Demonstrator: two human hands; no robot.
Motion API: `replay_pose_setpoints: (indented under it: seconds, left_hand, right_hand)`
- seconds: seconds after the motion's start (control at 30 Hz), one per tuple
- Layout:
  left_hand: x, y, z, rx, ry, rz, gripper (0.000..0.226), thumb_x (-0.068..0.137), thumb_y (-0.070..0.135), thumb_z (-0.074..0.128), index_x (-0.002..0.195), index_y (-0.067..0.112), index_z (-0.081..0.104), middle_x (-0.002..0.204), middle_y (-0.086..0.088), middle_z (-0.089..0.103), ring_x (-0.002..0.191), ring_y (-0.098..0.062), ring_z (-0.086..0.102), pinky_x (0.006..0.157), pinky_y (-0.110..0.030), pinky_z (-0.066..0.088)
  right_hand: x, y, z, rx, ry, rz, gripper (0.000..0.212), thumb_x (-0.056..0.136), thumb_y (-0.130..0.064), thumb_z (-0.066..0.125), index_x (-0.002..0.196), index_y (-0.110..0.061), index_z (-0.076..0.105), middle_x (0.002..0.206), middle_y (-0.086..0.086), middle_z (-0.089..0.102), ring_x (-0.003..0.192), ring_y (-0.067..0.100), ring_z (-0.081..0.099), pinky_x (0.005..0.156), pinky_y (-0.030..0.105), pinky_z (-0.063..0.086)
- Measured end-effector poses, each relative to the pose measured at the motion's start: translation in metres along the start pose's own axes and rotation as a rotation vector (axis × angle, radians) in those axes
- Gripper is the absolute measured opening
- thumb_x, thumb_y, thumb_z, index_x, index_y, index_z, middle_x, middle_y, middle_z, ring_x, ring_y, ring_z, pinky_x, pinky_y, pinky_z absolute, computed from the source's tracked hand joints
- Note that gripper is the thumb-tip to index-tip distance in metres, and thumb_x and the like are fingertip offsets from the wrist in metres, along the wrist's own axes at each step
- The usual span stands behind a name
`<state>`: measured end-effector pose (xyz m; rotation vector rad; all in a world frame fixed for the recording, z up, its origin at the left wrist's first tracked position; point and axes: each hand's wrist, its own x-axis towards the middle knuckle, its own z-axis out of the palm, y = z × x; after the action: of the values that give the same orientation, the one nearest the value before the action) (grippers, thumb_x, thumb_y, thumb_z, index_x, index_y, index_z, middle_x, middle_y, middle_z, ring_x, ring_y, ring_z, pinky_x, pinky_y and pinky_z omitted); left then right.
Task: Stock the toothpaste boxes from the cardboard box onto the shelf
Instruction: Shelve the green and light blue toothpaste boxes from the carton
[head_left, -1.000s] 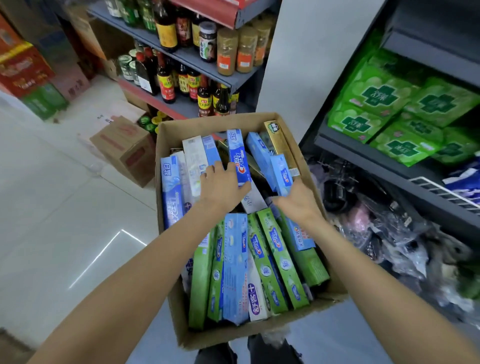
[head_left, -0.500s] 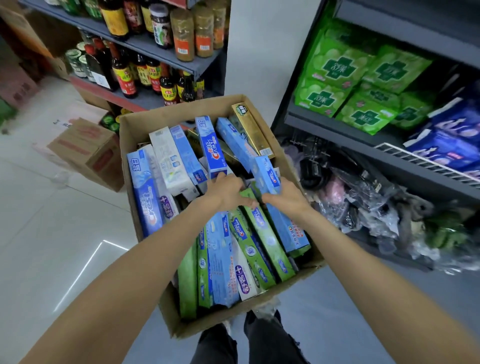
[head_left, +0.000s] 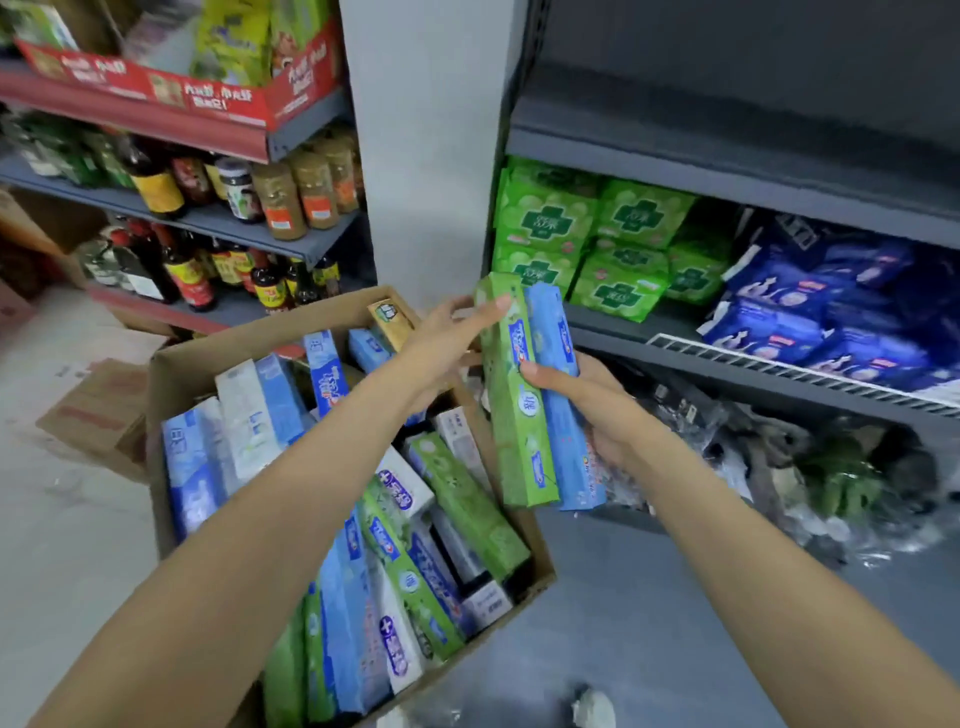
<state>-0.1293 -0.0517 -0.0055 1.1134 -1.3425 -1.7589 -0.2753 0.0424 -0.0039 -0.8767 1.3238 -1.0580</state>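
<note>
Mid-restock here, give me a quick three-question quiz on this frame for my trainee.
1. True or false: the right hand holds two toothpaste boxes.
2. The green toothpaste box sits on which side of the blue toothpaste box: A left, B right?
3. What does the left hand touch?

Key: 1 true. 2 A. 3 The upper part of the green toothpaste box, above the cardboard box.

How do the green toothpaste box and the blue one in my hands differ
The green toothpaste box sits nearer the cardboard box; the blue toothpaste box is on the shelf side. The left hand touches only the green box's top; the right hand cradles both. Both are long, roughly upright and side by side.
</note>
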Motion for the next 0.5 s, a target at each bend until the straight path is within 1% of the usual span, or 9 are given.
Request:
replay_pose_setpoints:
  seconds: [0.03, 0.1, 0.17, 0.23, 0.27, 0.3, 0.37, 0.4, 0.5]
  left_hand:
    - [0.001, 0.005, 0.018, -0.015, -0.087, -0.01, 0.042, 0.087, 0.032, 0.063, 0.122, 0.008, 0.057, 0.11, -0.008, 0.068, 0.086, -0.014, 0.065, 0.07, -0.028, 0.055]
    - [0.006, 0.015, 0.057, -0.017, -0.203, -0.014, 0.021, 0.09, 0.023, 0.059, 0.108, 0.013, 0.063, 0.095, 0.001, 0.073, 0.082, -0.01, 0.068, 0.075, -0.028, 0.055]
    - [0.011, 0.025, 0.104, -0.019, -0.231, 0.008, 0.008, 0.089, 0.018, 0.06, 0.096, 0.017, 0.064, 0.088, 0.003, 0.073, 0.079, -0.01, 0.067, 0.08, -0.029, 0.055]
    - [0.02, 0.032, 0.151, 0.017, -0.183, 0.06, 0.01, 0.085, 0.017, 0.067, 0.094, 0.018, 0.064, 0.094, -0.002, 0.071, 0.083, -0.016, 0.067, 0.082, -0.034, 0.055]
    - [0.025, 0.035, 0.174, 0.053, -0.129, 0.099, 0.014, 0.081, 0.019, 0.071, 0.094, 0.018, 0.065, 0.096, -0.002, 0.071, 0.086, -0.017, 0.067, 0.082, -0.032, 0.056]
    - [0.029, 0.04, 0.198, 0.087, -0.07, 0.14, 0.02, 0.078, 0.022, 0.075, 0.095, 0.016, 0.066, 0.096, -0.001, 0.071, 0.087, -0.016, 0.067, 0.079, -0.027, 0.055]
    - [0.033, 0.051, 0.246, 0.088, 0.014, 0.201, 0.029, 0.077, 0.024, 0.077, 0.1, 0.011, 0.064, 0.091, 0.002, 0.069, 0.083, -0.011, 0.065, 0.065, -0.015, 0.053]
    - [0.034, 0.057, 0.271, 0.066, 0.04, 0.23, 0.032, 0.076, 0.024, 0.077, 0.101, 0.011, 0.062, 0.091, 0.001, 0.067, 0.082, -0.012, 0.064, 0.063, -0.017, 0.052]
    - [0.047, 0.073, 0.338, 0.116, 0.11, 0.475, 0.039, 0.069, 0.023, 0.083, 0.096, 0.019, 0.055, 0.087, 0.002, 0.064, 0.085, -0.017, 0.059, 0.076, -0.031, 0.049]
  right_hand:
    - [-0.005, -0.008, -0.018, 0.03, 0.002, -0.002, 0.026, 0.078, -0.018, 0.066, 0.103, -0.009, 0.064, 0.087, 0.007, 0.073, 0.072, 0.019, 0.069, 0.07, 0.03, 0.058]
    - [-0.018, -0.023, -0.057, 0.023, 0.027, -0.004, 0.034, 0.074, -0.025, 0.066, 0.104, -0.011, 0.065, 0.092, 0.01, 0.072, 0.077, 0.023, 0.069, 0.075, 0.036, 0.058]
    - [-0.033, -0.036, -0.1, -0.037, 0.056, -0.04, 0.036, 0.074, -0.025, 0.068, 0.107, -0.012, 0.064, 0.093, 0.008, 0.072, 0.078, 0.022, 0.069, 0.073, 0.034, 0.058]
    - [-0.048, -0.045, -0.144, -0.154, 0.135, -0.094, 0.03, 0.08, -0.02, 0.069, 0.109, -0.014, 0.061, 0.093, 0.004, 0.071, 0.078, 0.018, 0.067, 0.07, 0.031, 0.054]
    - [-0.055, -0.051, -0.168, -0.222, 0.187, -0.118, 0.029, 0.082, -0.019, 0.069, 0.109, -0.016, 0.06, 0.094, 0.003, 0.07, 0.08, 0.018, 0.066, 0.072, 0.032, 0.053]
    - [-0.061, -0.057, -0.191, -0.29, 0.227, -0.143, 0.032, 0.081, -0.022, 0.071, 0.11, -0.017, 0.059, 0.097, 0.002, 0.069, 0.083, 0.018, 0.065, 0.076, 0.035, 0.052]
    - [-0.075, -0.069, -0.236, -0.39, 0.288, -0.176, 0.045, 0.074, -0.033, 0.075, 0.111, -0.018, 0.056, 0.105, 0.004, 0.067, 0.091, 0.02, 0.065, 0.083, 0.039, 0.051]
    - [-0.081, -0.076, -0.257, -0.422, 0.337, -0.183, 0.049, 0.073, -0.035, 0.076, 0.112, -0.016, 0.053, 0.106, 0.005, 0.065, 0.094, 0.021, 0.064, 0.084, 0.039, 0.051]
    - [-0.099, -0.095, -0.309, -0.453, 0.581, -0.237, 0.042, 0.08, -0.031, 0.073, 0.107, -0.011, 0.048, 0.097, 0.004, 0.059, 0.089, 0.024, 0.059, 0.079, 0.038, 0.047]
